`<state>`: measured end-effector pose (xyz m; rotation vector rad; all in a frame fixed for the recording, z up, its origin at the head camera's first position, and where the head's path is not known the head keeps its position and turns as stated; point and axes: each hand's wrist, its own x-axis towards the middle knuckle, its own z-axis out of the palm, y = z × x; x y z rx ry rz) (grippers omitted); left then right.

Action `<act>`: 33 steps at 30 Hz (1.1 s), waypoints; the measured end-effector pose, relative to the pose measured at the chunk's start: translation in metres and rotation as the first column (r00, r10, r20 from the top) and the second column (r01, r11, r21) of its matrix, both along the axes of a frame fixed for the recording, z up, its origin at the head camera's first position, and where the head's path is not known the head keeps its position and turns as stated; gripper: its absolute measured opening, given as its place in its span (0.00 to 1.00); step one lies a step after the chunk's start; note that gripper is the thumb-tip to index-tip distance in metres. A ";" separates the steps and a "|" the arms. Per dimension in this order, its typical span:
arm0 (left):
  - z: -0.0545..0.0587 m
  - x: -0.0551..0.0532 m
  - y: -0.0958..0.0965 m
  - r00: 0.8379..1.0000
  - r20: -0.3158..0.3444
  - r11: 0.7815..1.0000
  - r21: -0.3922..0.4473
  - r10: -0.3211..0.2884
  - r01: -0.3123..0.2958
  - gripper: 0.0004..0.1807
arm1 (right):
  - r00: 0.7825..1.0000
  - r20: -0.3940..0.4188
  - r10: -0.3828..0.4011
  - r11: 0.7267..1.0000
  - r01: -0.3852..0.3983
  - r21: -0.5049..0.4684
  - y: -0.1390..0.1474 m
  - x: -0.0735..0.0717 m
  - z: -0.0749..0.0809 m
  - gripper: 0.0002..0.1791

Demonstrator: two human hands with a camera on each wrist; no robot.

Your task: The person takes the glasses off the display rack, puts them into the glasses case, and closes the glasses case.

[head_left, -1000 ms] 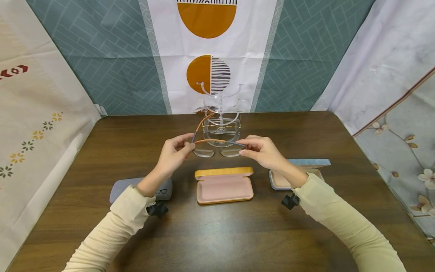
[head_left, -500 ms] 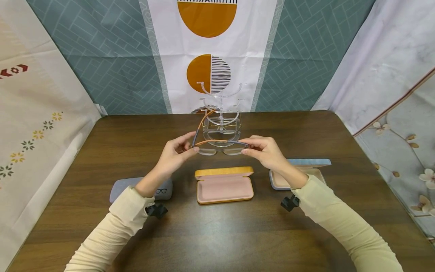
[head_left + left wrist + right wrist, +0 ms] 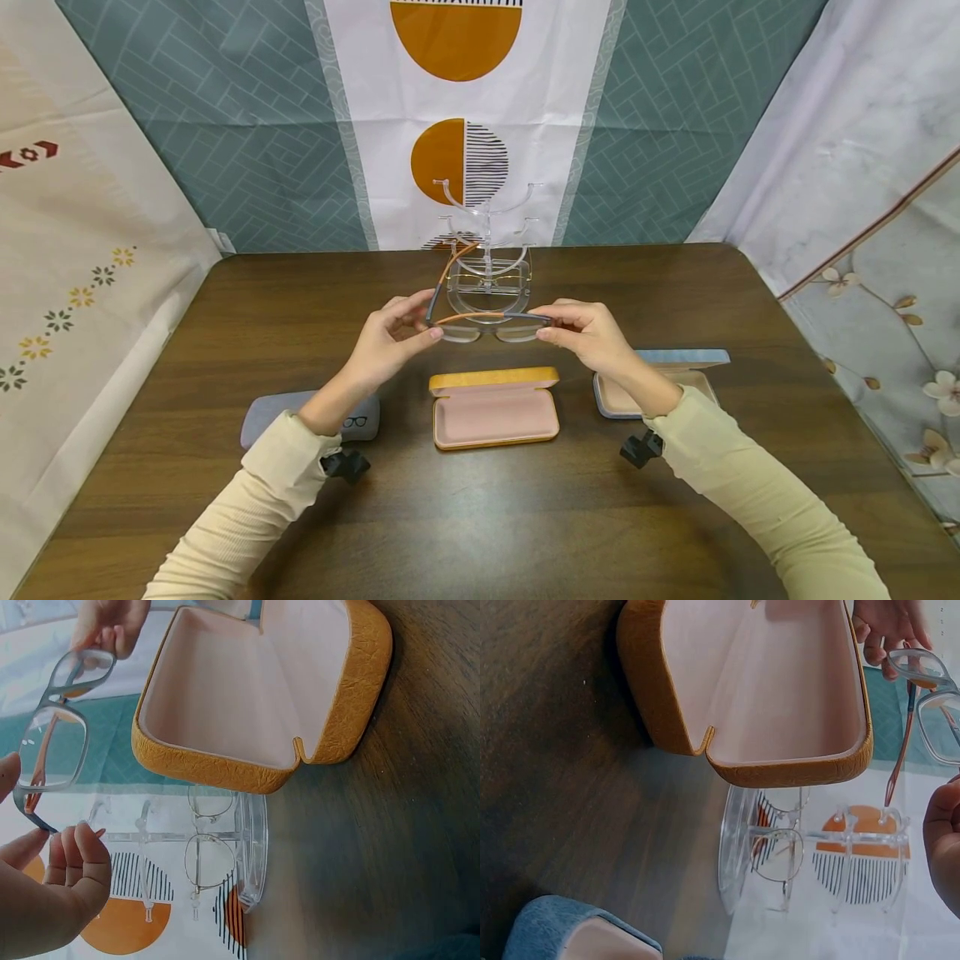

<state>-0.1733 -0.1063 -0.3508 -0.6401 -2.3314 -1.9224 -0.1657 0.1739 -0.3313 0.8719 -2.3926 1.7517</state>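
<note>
A pair of eyeglasses [image 3: 49, 697] with a grey front and orange-tipped temples is held up in the air, its temples unfolded. My left hand [image 3: 384, 340] pinches it at the left hinge. At the opposite hinge, the thumb and fingers of my right hand [image 3: 587, 335] grip the frame. Below and nearer to me, a yellow glasses case [image 3: 495, 417] lies open on the table, showing its pink lining. Behind the eyeglasses rises a clear display stand [image 3: 487, 250], partly covered by them. Gold-rimmed glasses [image 3: 210, 860] sit on a low tier of that stand.
On the left, partly under my forearm, lies a closed grey-blue glasses case [image 3: 277, 412] with a glasses drawing. A light-blue case [image 3: 682, 358] lies open under my right forearm. A patterned cloth [image 3: 285, 150] hangs behind the brown table [image 3: 480, 533].
The eyeglasses have shifted slightly right, and both hands moved with them. My left thumb now lies further right along the frame. The cases and the stand are unmoved.
</note>
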 end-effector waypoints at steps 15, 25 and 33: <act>-0.009 -0.004 0.001 0.999 -0.033 0.999 0.026 -0.036 0.036 0.26 | 0.998 0.056 -0.009 0.999 0.010 -0.031 0.004 -0.011 -0.020 0.14; -0.006 -0.001 0.000 0.995 0.043 0.992 0.086 -0.094 0.090 0.27 | 1.000 0.030 0.007 0.999 -0.006 -0.049 0.003 -0.013 -0.022 0.13; -0.004 -0.001 0.000 0.989 0.082 0.988 0.098 -0.124 0.116 0.26 | 0.999 0.022 0.029 0.997 -0.027 -0.069 0.003 -0.012 -0.023 0.13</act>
